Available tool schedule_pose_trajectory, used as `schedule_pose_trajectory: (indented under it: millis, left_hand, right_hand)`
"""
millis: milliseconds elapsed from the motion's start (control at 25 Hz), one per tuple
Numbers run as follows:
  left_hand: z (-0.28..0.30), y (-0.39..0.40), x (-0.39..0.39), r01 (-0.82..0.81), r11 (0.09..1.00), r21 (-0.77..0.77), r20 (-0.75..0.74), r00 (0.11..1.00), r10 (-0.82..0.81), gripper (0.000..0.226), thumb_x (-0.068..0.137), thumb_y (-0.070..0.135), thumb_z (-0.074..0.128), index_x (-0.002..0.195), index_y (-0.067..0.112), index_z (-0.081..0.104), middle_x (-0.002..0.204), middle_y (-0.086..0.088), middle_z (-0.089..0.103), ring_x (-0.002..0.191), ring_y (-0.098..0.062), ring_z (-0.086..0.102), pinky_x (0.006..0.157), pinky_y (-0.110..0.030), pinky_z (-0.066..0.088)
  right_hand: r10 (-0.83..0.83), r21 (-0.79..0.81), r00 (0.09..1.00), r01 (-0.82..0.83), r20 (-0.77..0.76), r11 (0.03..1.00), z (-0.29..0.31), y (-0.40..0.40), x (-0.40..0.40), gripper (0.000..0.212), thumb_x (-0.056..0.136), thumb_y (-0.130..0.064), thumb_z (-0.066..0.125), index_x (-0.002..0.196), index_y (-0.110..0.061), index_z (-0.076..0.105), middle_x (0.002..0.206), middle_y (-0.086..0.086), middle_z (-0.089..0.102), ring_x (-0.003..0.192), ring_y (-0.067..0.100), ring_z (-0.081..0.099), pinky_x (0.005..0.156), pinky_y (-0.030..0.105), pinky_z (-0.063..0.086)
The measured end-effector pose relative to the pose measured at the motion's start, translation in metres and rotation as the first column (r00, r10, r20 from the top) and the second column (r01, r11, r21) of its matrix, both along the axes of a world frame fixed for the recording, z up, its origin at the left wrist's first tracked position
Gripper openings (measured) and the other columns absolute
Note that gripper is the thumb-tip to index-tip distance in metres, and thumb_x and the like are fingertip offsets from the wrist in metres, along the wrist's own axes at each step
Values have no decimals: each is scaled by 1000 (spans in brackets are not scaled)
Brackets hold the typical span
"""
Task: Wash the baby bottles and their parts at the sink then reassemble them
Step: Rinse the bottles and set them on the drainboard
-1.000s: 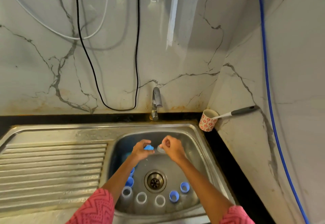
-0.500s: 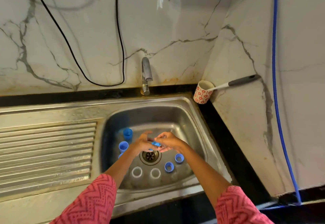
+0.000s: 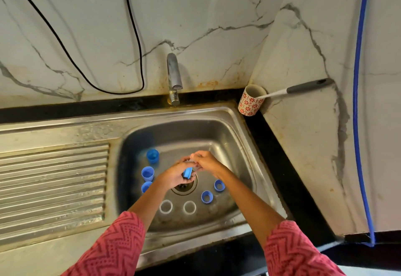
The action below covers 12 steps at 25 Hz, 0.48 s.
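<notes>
Over the drain (image 3: 184, 187) of the steel sink (image 3: 234, 128), my left hand (image 3: 175, 175) grips a blue screw ring (image 3: 187, 172). My right hand (image 3: 206, 162) meets it and pinches a small clear part (image 3: 194, 160), mostly hidden by fingers. Three blue caps (image 3: 152, 156) (image 3: 147, 173) (image 3: 145, 187) stand at the basin's left. Two blue rings (image 3: 206, 196) (image 3: 219, 185) lie right of the drain. Two clear bottles (image 3: 166, 207) (image 3: 189, 207) stand upright near the front, mouths up.
The tap (image 3: 173, 76) stands behind the basin, with no water seen running. A ribbed draining board (image 3: 52, 184) lies to the left. A red-flowered cup (image 3: 250, 100) holding a grey-handled brush (image 3: 308, 85) sits in the right corner. A black cable (image 3: 134, 37) and blue hose (image 3: 358, 102) hang on the walls.
My hands dropped from under the tap down to just above the drain and came together around the blue ring. The camera tilted downward.
</notes>
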State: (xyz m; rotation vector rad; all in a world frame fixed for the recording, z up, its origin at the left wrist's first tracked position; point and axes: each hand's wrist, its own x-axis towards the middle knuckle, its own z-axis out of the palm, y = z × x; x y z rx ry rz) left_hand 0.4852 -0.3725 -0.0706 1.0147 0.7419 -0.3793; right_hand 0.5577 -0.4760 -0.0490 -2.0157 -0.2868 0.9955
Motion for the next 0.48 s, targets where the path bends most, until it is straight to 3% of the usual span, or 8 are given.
schedule_pose_trajectory:
  millis: [80,160,240,360,440,480]
  left_hand:
    - [1,6,-2,-16,1000,-14,-6,1000,16,30,89,6,59,115,18,51,105,-9,57,89,-20,55,70,-30,48]
    - [-4,12,-5,12,999,40,-26,1000,-11,37,86,9,64,120,17,50,112,-11,56,92,-21,58,70,-30,51]
    - [-10,17,-9,40,991,127,-54,998,-34,49,82,10,70,125,15,49,119,-12,56,99,-22,58,69,-29,53]
    - [-18,13,-12,201,943,266,-110,978,-178,51,80,4,71,125,16,52,122,-9,54,108,-23,55,77,-28,53]
    - [-21,3,-10,329,874,358,-170,943,-285,46,81,1,68,123,13,54,117,-8,52,102,-22,54,73,-25,52]
    - [-22,-5,-8,395,824,406,-210,918,-337,43,81,1,67,122,11,55,113,-7,50,99,-21,53,69,-23,51]
  right_hand:
    - [53,-32,995,-50,85,998,-4,3,0,37,98,-29,48,108,2,65,92,14,63,85,17,53,68,23,44]
    - [94,-92,990,-85,103,992,-9,4,0,39,98,-36,47,110,-3,66,98,15,67,85,16,56,67,23,46]
    - [84,-123,993,-74,79,990,-15,0,4,34,96,-30,52,107,-1,65,90,15,65,77,20,58,74,32,53]
    - [8,-168,999,-1,44,986,-21,-12,8,9,89,-13,63,90,-4,65,78,9,62,64,16,59,70,32,56]
    - [69,-335,986,-15,149,942,-29,-24,14,4,83,-6,66,86,-4,66,86,12,67,76,23,65,75,34,57]
    - [167,-461,969,-65,184,885,-33,-32,16,13,82,-6,64,94,-2,68,98,14,69,89,26,67,80,34,55]
